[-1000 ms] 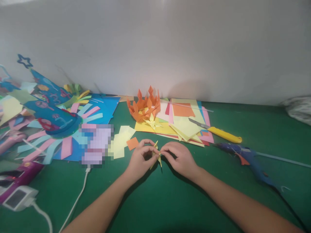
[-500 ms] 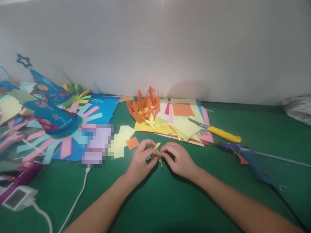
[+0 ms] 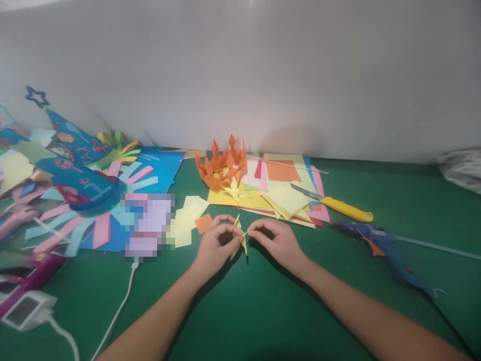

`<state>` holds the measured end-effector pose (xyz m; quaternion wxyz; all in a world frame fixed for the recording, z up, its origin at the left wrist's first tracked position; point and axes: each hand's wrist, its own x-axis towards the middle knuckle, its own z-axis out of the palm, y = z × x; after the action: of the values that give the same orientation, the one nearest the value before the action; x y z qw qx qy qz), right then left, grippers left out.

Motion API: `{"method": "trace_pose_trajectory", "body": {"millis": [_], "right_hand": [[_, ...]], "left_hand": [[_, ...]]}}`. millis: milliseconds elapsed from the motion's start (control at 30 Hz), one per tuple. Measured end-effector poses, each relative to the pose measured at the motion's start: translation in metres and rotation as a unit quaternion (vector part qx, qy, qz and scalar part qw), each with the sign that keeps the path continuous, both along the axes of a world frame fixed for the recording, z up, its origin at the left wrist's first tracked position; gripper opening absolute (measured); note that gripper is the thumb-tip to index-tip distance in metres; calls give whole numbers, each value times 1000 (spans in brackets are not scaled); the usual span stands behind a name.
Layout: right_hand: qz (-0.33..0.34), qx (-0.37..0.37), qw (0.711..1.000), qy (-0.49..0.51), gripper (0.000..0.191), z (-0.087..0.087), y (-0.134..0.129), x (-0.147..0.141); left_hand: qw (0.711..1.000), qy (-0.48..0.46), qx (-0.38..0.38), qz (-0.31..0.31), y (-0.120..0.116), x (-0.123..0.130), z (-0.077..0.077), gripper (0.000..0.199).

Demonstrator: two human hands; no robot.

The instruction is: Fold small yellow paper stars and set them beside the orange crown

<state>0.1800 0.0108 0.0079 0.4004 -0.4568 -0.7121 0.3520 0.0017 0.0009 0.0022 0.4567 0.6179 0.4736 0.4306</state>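
Paper piece (image 3: 245, 244), folded, yellow, pinched in left hand (image 3: 216, 246); right hand (image 3: 277, 244) pinching one tip

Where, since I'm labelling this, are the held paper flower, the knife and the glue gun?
Held paper flower (image 3: 245, 244), head view: a petal.
Knife (image 3: 340, 206), head view: yellow handle.
Glue gun (image 3: 392, 252), head view: blue body.
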Motion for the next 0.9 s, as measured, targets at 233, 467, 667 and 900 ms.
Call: {"method": "trace_pose_trajectory", "body": {"millis": [233, 467, 667, 900], "right_hand": [[37, 14, 999, -14, 9, -2, 0, 0], [66, 49, 992, -96, 14, -1, -4, -3], [59, 6, 995, -74, 13, -4, -8, -9], [52, -67, 996, -16, 15, 0, -8, -6]], "left_hand": [[999, 32, 17, -9, -1, 0, 0, 6], [994, 86, 67, -3, -6, 4, 2, 7], [994, 86, 64, 9, -6, 6, 1, 7], [994, 17, 38, 103, -1, 5, 1, 16]]}}
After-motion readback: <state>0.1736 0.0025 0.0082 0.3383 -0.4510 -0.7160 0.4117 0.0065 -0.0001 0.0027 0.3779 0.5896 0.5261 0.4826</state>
